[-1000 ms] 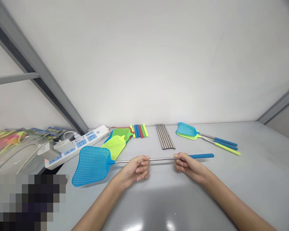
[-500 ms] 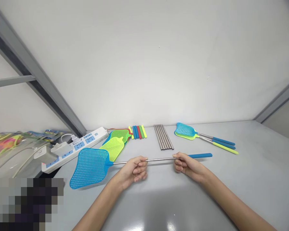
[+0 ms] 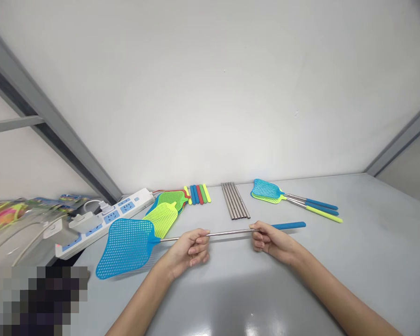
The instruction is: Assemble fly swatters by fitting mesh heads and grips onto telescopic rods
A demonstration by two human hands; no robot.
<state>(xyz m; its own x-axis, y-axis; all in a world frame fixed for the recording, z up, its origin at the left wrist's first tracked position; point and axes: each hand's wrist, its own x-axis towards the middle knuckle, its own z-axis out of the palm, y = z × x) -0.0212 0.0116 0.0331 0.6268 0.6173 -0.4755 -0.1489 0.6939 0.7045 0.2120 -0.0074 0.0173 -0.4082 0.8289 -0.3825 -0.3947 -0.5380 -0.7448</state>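
Note:
A fly swatter (image 3: pixel 126 245) with a blue mesh head, a thin metal rod and a blue handle is held level just above the grey table. My left hand (image 3: pixel 191 252) pinches the rod between thumb and fingers, on the mesh-head side. Closer to the blue handle, my right hand (image 3: pixel 271 240) also pinches the swatter, its fingers curled. Bare rod shows between the two hands. Behind the held swatter's head lies a loose yellow-green mesh head (image 3: pixel 163 217), with green, red and blue mesh heads (image 3: pixel 173 199) stacked past it.
Several coloured handle sleeves (image 3: pixel 198 193) lie by the wall, beside a row of metal rods (image 3: pixel 235 200). Several whole swatters (image 3: pixel 266 189) are piled at the right. A white power strip (image 3: pixel 117 212) with plugs and plastic-bagged items (image 3: pixel 10 224) occupy the left.
My view has shifted slightly, so most things sit a little further left. Both hands keep their pinch on the swatter, and the gap between them looks slightly wider.

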